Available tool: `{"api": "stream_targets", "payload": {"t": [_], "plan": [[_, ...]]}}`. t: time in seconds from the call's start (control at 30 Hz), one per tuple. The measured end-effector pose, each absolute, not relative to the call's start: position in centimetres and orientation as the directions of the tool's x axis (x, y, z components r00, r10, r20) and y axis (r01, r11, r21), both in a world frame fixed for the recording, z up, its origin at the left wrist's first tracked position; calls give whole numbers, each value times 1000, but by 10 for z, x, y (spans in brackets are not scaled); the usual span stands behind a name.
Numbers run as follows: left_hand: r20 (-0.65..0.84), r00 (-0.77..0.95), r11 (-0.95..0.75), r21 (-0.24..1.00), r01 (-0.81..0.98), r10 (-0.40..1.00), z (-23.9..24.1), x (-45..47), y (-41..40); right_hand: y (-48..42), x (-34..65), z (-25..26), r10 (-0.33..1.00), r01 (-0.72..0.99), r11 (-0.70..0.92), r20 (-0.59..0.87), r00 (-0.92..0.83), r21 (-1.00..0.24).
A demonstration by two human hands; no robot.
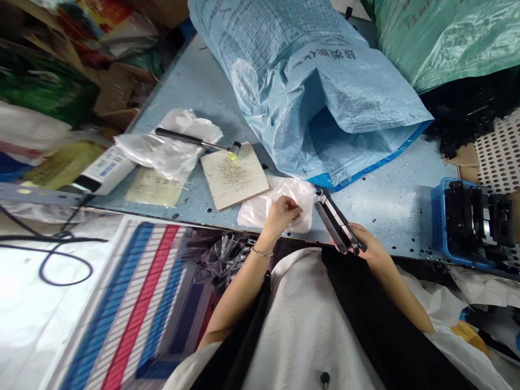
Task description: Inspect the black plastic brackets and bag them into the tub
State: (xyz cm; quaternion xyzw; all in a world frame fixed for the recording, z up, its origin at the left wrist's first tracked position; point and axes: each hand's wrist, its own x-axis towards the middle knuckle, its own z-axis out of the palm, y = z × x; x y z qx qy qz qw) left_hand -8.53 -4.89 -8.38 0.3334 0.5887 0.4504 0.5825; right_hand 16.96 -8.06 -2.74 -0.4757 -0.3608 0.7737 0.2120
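Note:
My left hand [284, 212] hovers over or rests on a crumpled white plastic bag [254, 214] at the front edge of the bench. Its fingers are curled into a pinch, and what they hold, if anything, is too small to make out. To the right, my right hand [368, 241] is closed around the lower end of a long black-and-silver bar-shaped part [336, 221]. The part slants up and left, its upper end close to the blue woven sack's mouth. A small hammer [190, 138] lies left of my hands, its head on a worn square board [233, 176].
A big blue woven sack [345, 103] covers much of the blue bench [390, 203]. At right stands a blue basket [439, 216] of black parts. A white power strip [108, 170] and a clear bag [179, 127] lie left. Below is a striped bag [130, 303].

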Motion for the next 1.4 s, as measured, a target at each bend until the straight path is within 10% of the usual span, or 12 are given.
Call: {"api": "stream_targets", "payload": {"t": [0.17,0.3,0.6,0.93,1.07,1.4], "plan": [[-122,-172,145,981,130,977,-75,-89,-60,-80,152,-59,482,-51,-834,-680,-553,-550],[218,-111,-102,775,624,970,-65,-100,-70,-80,151,-67,478,-192,-874,-712,-515,-447],[136,-15,-95,762,640,991,-84,-109,-66,-73,129,-58,236,-224,-968,-684,-690,-108],[408,352,-519,790,327,842,-44,-62,-124,-68,115,-76,703,-209,-686,-560,-439,-697],[342,354,-467,800,376,871,-42,-46,-133,-73,115,-52,881,118,-350,-369,-297,-929],[-184,273,37,883,467,944,35,-170,-188,-84,130,-25,533,222,-478,-482,-696,-850]]}}
